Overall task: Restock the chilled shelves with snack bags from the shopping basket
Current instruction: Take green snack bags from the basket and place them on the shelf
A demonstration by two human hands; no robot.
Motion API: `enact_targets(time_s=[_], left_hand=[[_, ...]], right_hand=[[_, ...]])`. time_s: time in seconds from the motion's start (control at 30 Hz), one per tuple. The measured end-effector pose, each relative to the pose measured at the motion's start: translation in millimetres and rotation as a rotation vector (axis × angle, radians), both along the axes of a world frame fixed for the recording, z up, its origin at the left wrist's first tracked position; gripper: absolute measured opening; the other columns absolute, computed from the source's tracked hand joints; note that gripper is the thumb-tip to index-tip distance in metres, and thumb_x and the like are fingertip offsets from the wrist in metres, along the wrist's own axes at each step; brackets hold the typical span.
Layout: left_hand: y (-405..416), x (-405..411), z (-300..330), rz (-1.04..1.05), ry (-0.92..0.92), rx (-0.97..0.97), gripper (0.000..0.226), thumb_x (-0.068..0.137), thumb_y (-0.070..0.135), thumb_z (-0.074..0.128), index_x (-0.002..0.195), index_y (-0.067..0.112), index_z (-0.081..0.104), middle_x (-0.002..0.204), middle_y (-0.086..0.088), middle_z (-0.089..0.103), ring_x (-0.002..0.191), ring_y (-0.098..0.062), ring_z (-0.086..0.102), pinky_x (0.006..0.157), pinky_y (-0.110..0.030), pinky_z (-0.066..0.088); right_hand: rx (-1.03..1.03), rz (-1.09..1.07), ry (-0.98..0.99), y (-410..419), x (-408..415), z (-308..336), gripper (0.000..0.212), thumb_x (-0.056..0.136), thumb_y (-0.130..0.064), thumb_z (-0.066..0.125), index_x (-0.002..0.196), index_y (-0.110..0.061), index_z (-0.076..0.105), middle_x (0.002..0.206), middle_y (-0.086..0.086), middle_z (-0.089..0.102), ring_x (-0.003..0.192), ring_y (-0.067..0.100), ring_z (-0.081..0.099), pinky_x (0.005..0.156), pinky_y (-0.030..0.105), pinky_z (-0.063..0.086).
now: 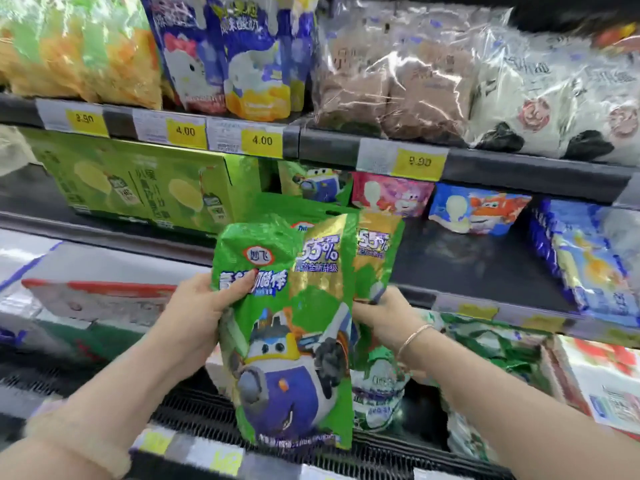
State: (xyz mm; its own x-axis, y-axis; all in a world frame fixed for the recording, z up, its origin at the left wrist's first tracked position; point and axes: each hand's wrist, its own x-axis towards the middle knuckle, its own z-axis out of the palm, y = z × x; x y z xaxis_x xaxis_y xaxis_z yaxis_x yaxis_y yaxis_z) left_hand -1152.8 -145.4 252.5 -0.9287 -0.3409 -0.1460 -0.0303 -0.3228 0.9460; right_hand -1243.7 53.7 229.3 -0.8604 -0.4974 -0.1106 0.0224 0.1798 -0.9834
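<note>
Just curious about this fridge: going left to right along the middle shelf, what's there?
Large green cardboard carton → green cartoon-plane bag → pink cartoon bag → blue bag with orange plane → blue-edged clear pack.

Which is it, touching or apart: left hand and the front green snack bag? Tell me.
Touching. The head view shows the left hand gripping the front green snack bag, thumb across its printed face.

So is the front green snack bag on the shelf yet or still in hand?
In hand: the left hand and right hand hold the green snack bag upright before the shelf.
</note>
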Motion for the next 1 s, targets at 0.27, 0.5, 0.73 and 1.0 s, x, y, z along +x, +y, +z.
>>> enact_targets(time_s=[0.27, 0.5, 0.73, 1.0], left_hand=[[-2.0, -15.0, -17.2, 0.194, 0.083, -0.095, 0.016, 0.064, 0.014, 0.063, 0.073, 0.015, 0.076, 0.073, -0.001, 0.077, 0.063, -0.012, 0.072, 0.053, -0.024, 0.058], [-26.6, -26.2, -10.6, 0.264, 0.089, -0.175, 0.016, 0.064, 0.025, 0.063, 0.073, 0.026, 0.076, 0.074, 0.007, 0.076, 0.063, -0.007, 0.072, 0.05, -0.023, 0.057], [-33.9, -47.9, 2.3, 0.253, 0.151, -0.181, 0.028, 0.047, 0.027, 0.072, 0.073, 0.017, 0.074, 0.07, 0.004, 0.076, 0.061, -0.009, 0.072, 0.05, -0.02, 0.055], [-53.5, -53.1, -2.1, 0.217, 0.127, -0.159, 0.042, 0.033, 0.031, 0.082, 0.073, 0.019, 0.076, 0.076, -0.002, 0.077, 0.061, -0.012, 0.072, 0.05, -0.022, 0.056]], right_hand=[[0.015, -0.075, -0.119, 16.2, -86.1, 3.3, 0.021, 0.071, -0.022, 0.078, 0.068, -0.003, 0.067, 0.062, 0.007, 0.064, 0.055, 0.015, 0.059, 0.049, 0.025, 0.046], [0.009, -0.196, 0.074, -25.4, -130.4, 17.8, 0.042, 0.075, -0.016, 0.075, 0.094, 0.019, 0.062, 0.095, 0.026, 0.071, 0.073, 0.017, 0.057, 0.067, 0.034, 0.049], [-0.075, -0.377, 0.15, -58.8, -170.8, 10.9, 0.05, 0.075, -0.019, 0.074, 0.099, 0.021, 0.058, 0.104, 0.033, 0.065, 0.085, 0.024, 0.059, 0.073, 0.05, 0.05], [-0.147, -0.361, 0.109, -91.9, -197.9, -0.4, 0.042, 0.073, -0.015, 0.076, 0.101, 0.012, 0.06, 0.113, 0.031, 0.062, 0.091, 0.025, 0.061, 0.087, 0.05, 0.052]])
